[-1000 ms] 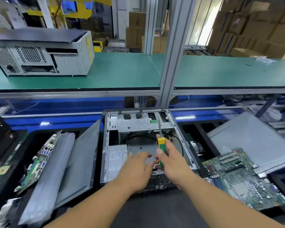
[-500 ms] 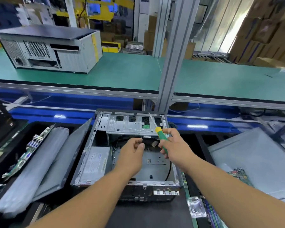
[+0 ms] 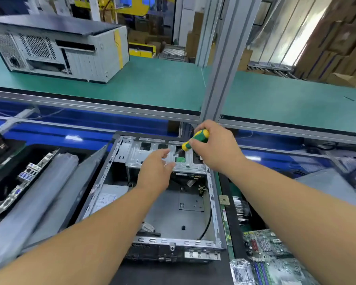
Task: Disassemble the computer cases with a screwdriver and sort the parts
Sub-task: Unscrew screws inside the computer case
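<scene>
Right hand: the right hand [image 3: 215,149] is curled round the handle of the screwdriver [image 3: 193,141], above the far end of the open computer case [image 3: 152,202]
Screwdriver: green and yellow handle, shaft slanting down and to the left, tip just over the drive cage [image 3: 136,153] near a small green tab [image 3: 180,159]; whether the tip touches metal cannot be told
Left hand: the left hand [image 3: 155,171] reaches over the case with fingers loosely spread and relaxed, holding nothing, fingertips [image 3: 165,153] over the drive cage just beside the screwdriver tip
Open computer case: lies flat on the lower black work surface, lid off, rear ports toward the person; a black cable [image 3: 207,225] runs along its right inner wall and a grey power supply [image 3: 109,195] sits in its left side
Left of the case: a grey side panel [image 3: 56,194] leans against it, with a circuit board [image 3: 25,177] in the black bin beyond
Right of the case: a green motherboard [image 3: 269,249] lies flat in a black bin
Upper shelf: a second, closed computer case [image 3: 58,50] stands on the green mat [image 3: 152,83], far left, well apart from the hands
Frame: an aluminium post [image 3: 224,58] rises between the two shelf halves
</scene>
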### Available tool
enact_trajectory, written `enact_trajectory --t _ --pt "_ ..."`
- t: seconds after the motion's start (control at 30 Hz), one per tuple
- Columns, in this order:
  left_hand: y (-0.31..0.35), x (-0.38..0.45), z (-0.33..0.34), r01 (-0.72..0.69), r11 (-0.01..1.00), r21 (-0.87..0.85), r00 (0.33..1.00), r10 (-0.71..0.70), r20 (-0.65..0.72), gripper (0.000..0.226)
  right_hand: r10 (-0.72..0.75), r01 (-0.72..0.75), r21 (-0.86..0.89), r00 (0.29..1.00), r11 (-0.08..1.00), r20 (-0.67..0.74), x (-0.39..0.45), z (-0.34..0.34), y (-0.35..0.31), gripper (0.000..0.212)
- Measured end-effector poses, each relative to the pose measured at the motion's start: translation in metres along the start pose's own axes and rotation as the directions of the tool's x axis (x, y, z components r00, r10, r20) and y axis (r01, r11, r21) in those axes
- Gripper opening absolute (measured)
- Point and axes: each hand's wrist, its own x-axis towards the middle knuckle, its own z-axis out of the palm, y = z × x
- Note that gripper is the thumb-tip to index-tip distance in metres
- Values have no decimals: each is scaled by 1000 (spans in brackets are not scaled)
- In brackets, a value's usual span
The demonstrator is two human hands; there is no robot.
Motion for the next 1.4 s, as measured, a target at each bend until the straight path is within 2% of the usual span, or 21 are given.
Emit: enact_trajectory --t 0.2,0.37,0.53,0.77,0.93,1.07,1.2,1.27,1.4 --pt "-4 39 22 -80 975 209 996 69 58 15 -115 128 -144 989 981 91 34 7 -12 21" --pt "-6 66 30 -143 942 304 987 112 119 15 -141 178 -248 977 952 160 62 14 -18 21" --pt "-7 80 36 -197 893 405 976 139 167 18 -121 177 -277 971 945 206 77 24 -17 23" --pt "-9 87 37 -107 910 400 986 46 161 14 -98 156 -267 971 951 217 85 30 -15 24" --pt "-10 90 39 -118 913 392 985 56 165 15 -75 144 -295 969 944 235 94 32 -19 25" --pt "-12 91 39 -128 906 403 984 65 167 18 -11 95 -422 981 902 196 106 32 -26 45" --pt "-12 91 39 -150 905 398 982 89 169 16 -14 104 -576 987 811 158 111 33 -27 47" --pt "-12 90 39 -155 900 408 982 94 165 17 -61 191 -541 967 819 249 113 31 -28 41" --pt "-11 90 39 -157 894 420 983 102 151 16 -149 398 -383 830 834 538 116 21 -33 14"
